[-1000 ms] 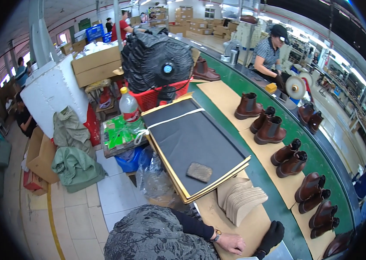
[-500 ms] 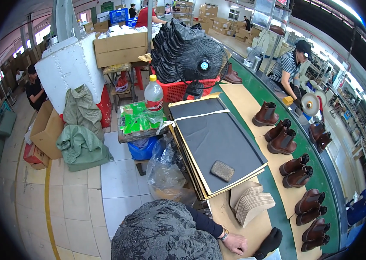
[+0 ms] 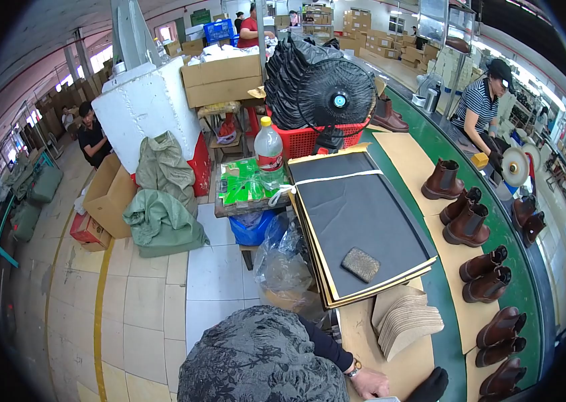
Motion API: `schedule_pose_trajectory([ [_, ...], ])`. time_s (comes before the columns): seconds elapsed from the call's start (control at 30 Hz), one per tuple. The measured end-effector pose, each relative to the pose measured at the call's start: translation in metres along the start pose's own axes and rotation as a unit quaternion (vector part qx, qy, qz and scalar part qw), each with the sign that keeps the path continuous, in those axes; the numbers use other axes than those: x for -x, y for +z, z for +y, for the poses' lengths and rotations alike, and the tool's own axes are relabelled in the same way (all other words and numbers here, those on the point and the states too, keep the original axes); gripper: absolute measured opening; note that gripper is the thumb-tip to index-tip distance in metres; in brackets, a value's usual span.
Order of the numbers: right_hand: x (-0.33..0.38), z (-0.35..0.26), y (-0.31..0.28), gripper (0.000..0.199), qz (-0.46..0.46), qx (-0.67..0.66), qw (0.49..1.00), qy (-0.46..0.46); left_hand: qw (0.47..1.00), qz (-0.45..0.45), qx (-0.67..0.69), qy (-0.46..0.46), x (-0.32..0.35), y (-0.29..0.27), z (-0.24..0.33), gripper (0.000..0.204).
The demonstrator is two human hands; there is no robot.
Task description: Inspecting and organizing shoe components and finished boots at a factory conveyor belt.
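Observation:
My left hand [image 3: 370, 384], bare with a wristwatch, rests low over the tan board [image 3: 358, 329] at the lower edge. Its fingers look curled, and a pale edge shows beside them; what they hold is hidden. My right hand [image 3: 429, 386], in a black glove, lies to its right, cut by the picture edge, so its fingers cannot be made out. Beyond my hands leans a fanned stack of tan insole-shaped pieces [image 3: 407, 321]. Farther off, a dark rough block [image 3: 361, 265] sits on a black sheet [image 3: 370, 214] atop a stack of boards tied with white tape.
Brown ankle boots [image 3: 467, 224] stand along the green conveyor [image 3: 454, 321] at right. A black fan [image 3: 338, 100] and red basket [image 3: 296, 141] are at the back. Left of the boards stand a bottle [image 3: 269, 153] and plastic bag [image 3: 283, 261]. A co-worker [image 3: 480, 100] works beside a wheel.
The view has shifted, so most of the scene sits farther right. Both my hands appear lower in the picture, the gloved one more cut off. The pieces and block stay in place.

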State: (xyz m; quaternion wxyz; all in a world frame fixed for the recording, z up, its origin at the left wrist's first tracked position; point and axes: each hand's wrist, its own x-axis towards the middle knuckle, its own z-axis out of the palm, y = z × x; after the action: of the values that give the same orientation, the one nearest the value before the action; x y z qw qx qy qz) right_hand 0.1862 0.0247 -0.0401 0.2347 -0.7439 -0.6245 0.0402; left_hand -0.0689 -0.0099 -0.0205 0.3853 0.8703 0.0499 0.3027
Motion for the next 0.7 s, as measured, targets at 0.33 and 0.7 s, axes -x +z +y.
schedule_pose_trajectory([
  [0.33,0.009,-0.058,-0.023,0.026,0.147,-0.099,0.983,-0.042,0.997,0.034,-0.001,0.074,0.002,0.004,0.011,0.025],
  [0.7,-0.01,-0.069,-0.005,0.023,0.209,-0.094,0.973,-0.022,0.999,-0.026,-0.021,-0.036,-0.01,-0.034,0.028,0.012],
])
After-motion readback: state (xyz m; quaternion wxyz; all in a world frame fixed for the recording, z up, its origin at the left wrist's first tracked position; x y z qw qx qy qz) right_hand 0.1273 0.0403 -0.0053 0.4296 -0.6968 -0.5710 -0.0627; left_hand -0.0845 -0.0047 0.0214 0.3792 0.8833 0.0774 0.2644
